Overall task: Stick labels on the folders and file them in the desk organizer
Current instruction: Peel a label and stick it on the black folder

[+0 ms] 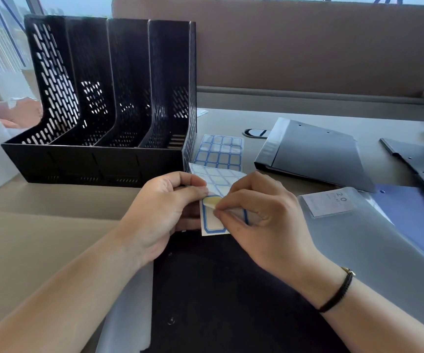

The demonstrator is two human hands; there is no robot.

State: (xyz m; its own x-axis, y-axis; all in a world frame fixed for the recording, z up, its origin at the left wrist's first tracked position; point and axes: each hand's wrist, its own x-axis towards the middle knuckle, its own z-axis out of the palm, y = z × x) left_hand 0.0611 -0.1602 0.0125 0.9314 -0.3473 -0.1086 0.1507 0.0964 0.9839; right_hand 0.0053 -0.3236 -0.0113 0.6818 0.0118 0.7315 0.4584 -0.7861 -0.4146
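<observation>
Now peeling a label for the folders.
Head view: left hand (165,212) grips the label sheet (214,179); right hand (256,212) pinches what looks like a lifting label (212,222) over the black folder (231,289). Desk organizer (103,98) waits at ten o'clock. Next, I judge: peel free, press down.

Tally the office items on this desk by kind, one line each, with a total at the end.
Folders: 5 — dark one under the hands, translucent grey, blue, grey binder, dark one at right edge
Label sheets: 2 — one on the desk, one held by left hand and right hand
Desk organizer: 1
Total: 8
</observation>
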